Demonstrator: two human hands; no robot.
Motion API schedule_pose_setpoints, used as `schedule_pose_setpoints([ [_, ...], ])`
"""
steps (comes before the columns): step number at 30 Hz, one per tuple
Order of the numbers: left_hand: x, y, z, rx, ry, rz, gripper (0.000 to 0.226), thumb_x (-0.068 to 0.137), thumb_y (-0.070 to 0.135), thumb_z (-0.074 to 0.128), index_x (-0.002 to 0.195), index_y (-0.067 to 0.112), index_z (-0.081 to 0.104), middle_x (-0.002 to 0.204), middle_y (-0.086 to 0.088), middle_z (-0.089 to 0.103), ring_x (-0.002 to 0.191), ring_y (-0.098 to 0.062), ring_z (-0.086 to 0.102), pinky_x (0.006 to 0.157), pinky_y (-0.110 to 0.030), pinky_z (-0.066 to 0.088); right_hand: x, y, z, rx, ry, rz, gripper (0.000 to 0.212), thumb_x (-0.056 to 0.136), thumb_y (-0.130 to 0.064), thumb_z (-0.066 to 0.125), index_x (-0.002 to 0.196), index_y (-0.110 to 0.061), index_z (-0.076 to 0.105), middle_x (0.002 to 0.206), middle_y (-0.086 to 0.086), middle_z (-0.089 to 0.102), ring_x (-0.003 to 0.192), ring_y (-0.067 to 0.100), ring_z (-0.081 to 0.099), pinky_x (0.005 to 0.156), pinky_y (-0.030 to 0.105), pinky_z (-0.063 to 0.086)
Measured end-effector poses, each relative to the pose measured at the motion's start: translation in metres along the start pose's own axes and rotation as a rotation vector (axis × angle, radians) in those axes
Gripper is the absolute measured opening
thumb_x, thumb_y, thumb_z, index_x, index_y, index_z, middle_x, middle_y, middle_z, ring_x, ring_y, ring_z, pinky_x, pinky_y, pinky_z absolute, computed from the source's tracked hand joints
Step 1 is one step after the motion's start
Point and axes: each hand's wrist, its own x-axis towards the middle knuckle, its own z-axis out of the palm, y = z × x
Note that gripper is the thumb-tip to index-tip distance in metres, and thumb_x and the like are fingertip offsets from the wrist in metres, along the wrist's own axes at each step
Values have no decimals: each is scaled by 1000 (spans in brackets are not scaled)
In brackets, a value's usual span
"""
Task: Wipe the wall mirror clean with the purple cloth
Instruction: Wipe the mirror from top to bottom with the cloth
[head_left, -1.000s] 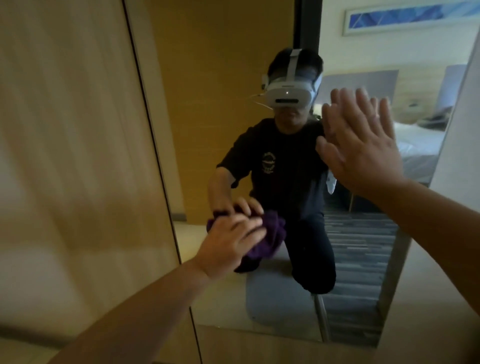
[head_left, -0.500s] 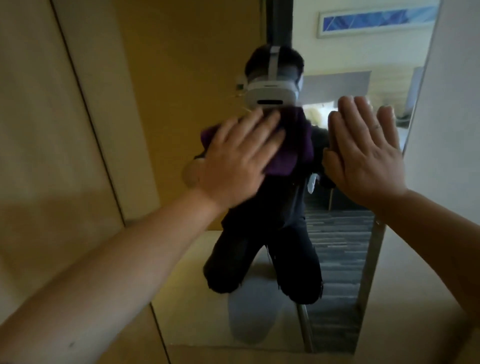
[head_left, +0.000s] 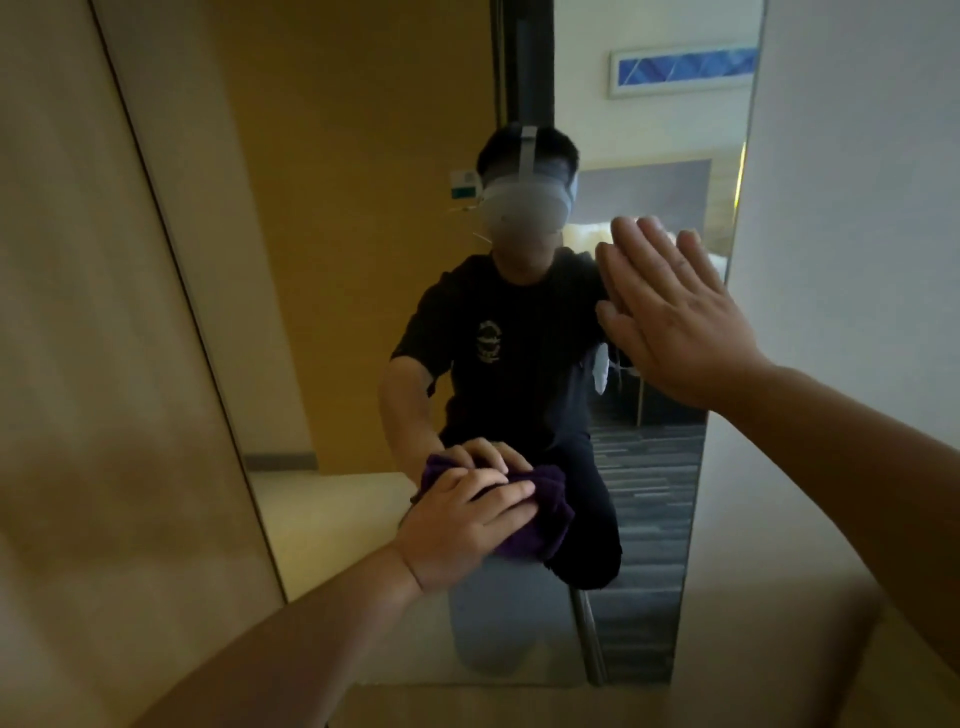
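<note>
Low on the mirror (head_left: 363, 260), at six o'clock, the left hand (head_left: 457, 525) clenched the cloth (head_left: 540, 514) against glass; the right hand (head_left: 670, 317) lay open, flat at two o'clock, so firm overlapping strokes seemed best.

Our left hand (head_left: 460, 525) now presses the purple cloth (head_left: 540, 512) low on the wall mirror (head_left: 363, 260), down from head height half a second ago, and our view tilts lower.

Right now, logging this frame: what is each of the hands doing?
Left hand: closed on the purple cloth, pressing it to the mirror.
Right hand: open, flat against the mirror, holding nothing.
</note>
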Motion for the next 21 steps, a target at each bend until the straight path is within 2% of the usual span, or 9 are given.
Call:
schedule_pose_setpoints([
  [2, 32, -16, -24, -10, 60, -49, 36, 102, 15, 38, 124, 15, 65, 134, -5, 56, 116, -25, 50, 89, -44, 48, -7, 16, -9, -1, -25, 114, 62, 108, -42, 33, 159, -15, 11, 164, 3, -7, 152, 19, -13, 124, 44, -7],
  [4, 78, -44, -57, -7, 280, -131, 31, 97, 3, 51, 122, 12, 67, 131, -10, 61, 112, -32, 56, 86, -46, 48, -14, 34, -12, -66, -73, 212, 67, 106, -47, 32, 159, -16, 5, 164, 3, -13, 151, 22, -16, 123, 50, -5],
  [6, 132, -75, -95, 67, 446, -175, 41, 84, -4, 63, 123, 9, 66, 130, -13, 62, 112, -35, 55, 89, -49, 47, -19, 45, -11, -89, -109, 215, 65, 106, -48, 23, 158, -13, 6, 166, 9, -7, 152, 25, -11, 123, 54, 0],
  [9, 211, -116, -145, 211, 565, -202, 37, 89, 11, 62, 126, 9, 65, 136, -11, 59, 119, -34, 51, 96, -46, 43, -20, 44, -1, -59, -102, 217, 63, 106, -46, 17, 158, -12, 4, 165, 9, -6, 152, 23, -7, 123, 53, 2],
  [11, 241, -124, -156, 255, 474, -262, 44, 94, 17, 54, 137, 14, 56, 149, -8, 48, 134, -33, 44, 105, -47, 39, -19, 43, 3, -38, -82, 227, 62, 106, -45, 18, 158, -12, 4, 166, 9, -5, 152, 22, -7, 123, 54, 2],
  [14, 239, -111, -129, 339, 301, -267, 55, 96, 29, 47, 149, 16, 40, 160, -7, 30, 146, -33, 28, 115, -51, 26, -21, 48, 6, -27, -77, 209, 61, 107, -44, 19, 158, -12, 4, 166, 8, -6, 152, 23, -6, 123, 54, 2],
  [16, 217, -91, -104, 349, 283, -197, 53, 97, 30, 44, 148, 14, 42, 159, -9, 32, 146, -32, 29, 116, -50, 24, -22, 51, 8, -25, -51, 185, 62, 107, -44, 18, 158, -11, 5, 166, 10, -3, 153, 26, -1, 123, 53, 1],
  [19, 163, -54, -57, 321, 298, -66, 49, 97, 25, 48, 145, 13, 48, 156, -8, 38, 145, -32, 33, 114, -50, 29, -21, 49, 11, -13, -17, 171, 63, 105, -43, 18, 157, -9, 9, 166, 14, 1, 153, 29, 4, 122, 53, 1],
  [21, 121, -22, -22, 282, 234, 1, 50, 97, 24, 49, 146, 16, 48, 157, -6, 37, 146, -31, 31, 114, -50, 30, -20, 49, 12, -19, -14, 174, 63, 105, -43, 18, 158, -9, 8, 166, 14, 0, 153, 28, 2, 122, 52, 0],
])
